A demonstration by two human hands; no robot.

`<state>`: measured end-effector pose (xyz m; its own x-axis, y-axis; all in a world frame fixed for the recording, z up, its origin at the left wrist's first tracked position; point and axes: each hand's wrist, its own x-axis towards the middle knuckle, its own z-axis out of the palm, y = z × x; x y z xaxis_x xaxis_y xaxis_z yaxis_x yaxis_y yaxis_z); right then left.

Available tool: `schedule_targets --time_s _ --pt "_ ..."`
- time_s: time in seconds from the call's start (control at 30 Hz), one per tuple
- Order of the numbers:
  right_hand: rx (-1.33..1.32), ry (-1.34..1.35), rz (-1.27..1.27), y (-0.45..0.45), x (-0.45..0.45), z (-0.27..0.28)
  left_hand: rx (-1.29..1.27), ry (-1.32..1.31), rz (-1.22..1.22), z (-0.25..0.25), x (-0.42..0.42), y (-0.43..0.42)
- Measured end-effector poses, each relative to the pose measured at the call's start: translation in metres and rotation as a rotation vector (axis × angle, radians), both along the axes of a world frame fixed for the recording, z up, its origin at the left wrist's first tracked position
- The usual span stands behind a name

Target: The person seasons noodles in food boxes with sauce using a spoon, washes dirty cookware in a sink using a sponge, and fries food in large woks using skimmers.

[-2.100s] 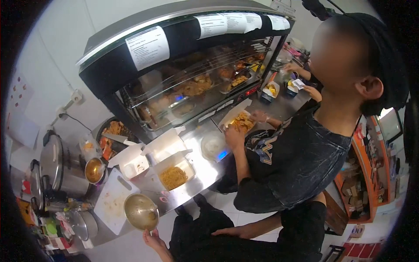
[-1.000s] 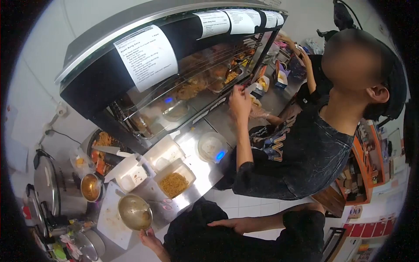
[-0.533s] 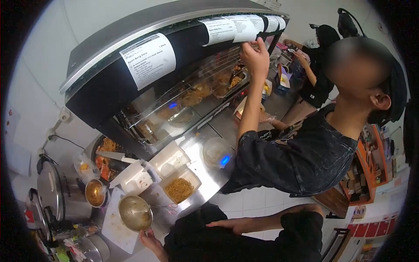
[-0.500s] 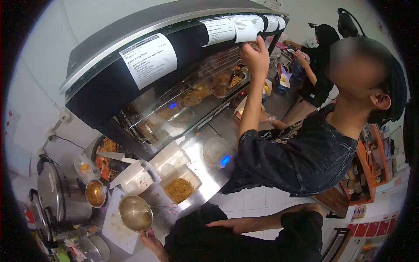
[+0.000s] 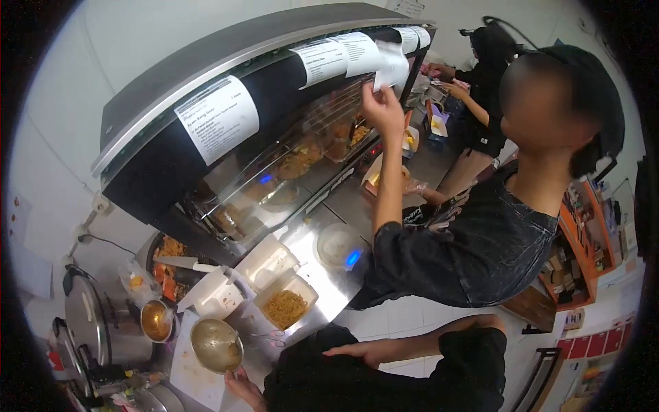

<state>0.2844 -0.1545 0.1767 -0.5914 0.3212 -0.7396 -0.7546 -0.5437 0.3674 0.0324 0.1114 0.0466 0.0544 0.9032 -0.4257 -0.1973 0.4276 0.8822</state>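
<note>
My left hand grips the rim of a metal bowl with a little brownish residue inside, held over the edge of a stained white cutting board. My right hand lies with its fingers stretched out on my black clothing, holding nothing. Above the bowl, an open white box contains noodles. Red-handled scissors lie near that box. Two more open boxes stand beside it, the first with reddish specks inside.
A co-worker stands at the right, one hand on a paper slip at the glass food warmer. Another person works behind. Large pots, a sauce bowl and a knife are at the left.
The co-worker's hand has risen from the food boxes to the warmer's top edge, and a paper slip there is now lifted in it. My hands and the bowl have barely moved.
</note>
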Motion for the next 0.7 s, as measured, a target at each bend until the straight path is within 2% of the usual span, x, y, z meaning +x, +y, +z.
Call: schedule_targets --time_s 0.03,0.07,0.17,0.2,0.3,0.33,0.37,0.4,0.43,0.5,0.57,0.63,0.7 --pt "-0.008 -0.02 0.006 0.003 0.003 0.003 0.018 0.003 -0.03 -0.005 -0.003 0.001" --pt "-0.015 -0.038 0.013 0.006 0.006 0.009 0.143 -0.117 -0.038 -0.007 -0.004 -0.005" --pt "0.001 -0.079 -0.04 0.013 0.016 0.036 0.04 -0.055 0.014 -0.008 0.002 0.003" --pt "0.131 -0.184 -0.053 0.008 0.013 0.021 0.031 -0.031 0.045 -0.003 0.01 0.003" --pt "0.484 -0.467 -0.129 -0.014 0.005 -0.036 0.058 -0.077 -0.081 -0.01 0.005 0.007" --pt "0.581 -0.535 -0.185 -0.017 0.002 -0.041 0.044 0.129 -0.191 -0.016 0.002 0.016" --pt "0.475 -0.448 -0.17 -0.01 0.004 -0.029 0.009 0.104 -0.136 -0.023 -0.001 0.021" --pt "0.361 -0.366 -0.16 -0.003 0.006 -0.018 0.005 0.092 -0.103 -0.009 0.006 0.018" --pt "0.058 -0.142 -0.062 0.009 0.017 0.003 -0.003 0.067 -0.068 0.0 0.015 0.012" --pt "0.308 -0.19 -0.152 -0.001 0.01 -0.003 -0.005 0.009 -0.089 -0.008 0.007 0.018" --pt "0.129 -0.072 -0.115 0.006 0.017 0.001 -0.025 0.023 -0.07 -0.017 0.002 0.014" --pt "0.292 -0.217 -0.131 -0.014 0.001 -0.032 -0.057 0.105 -0.025 -0.004 0.01 0.005" --pt "0.384 -0.298 -0.101 -0.022 0.003 -0.044 -0.028 0.132 -0.097 -0.006 0.005 -0.002"
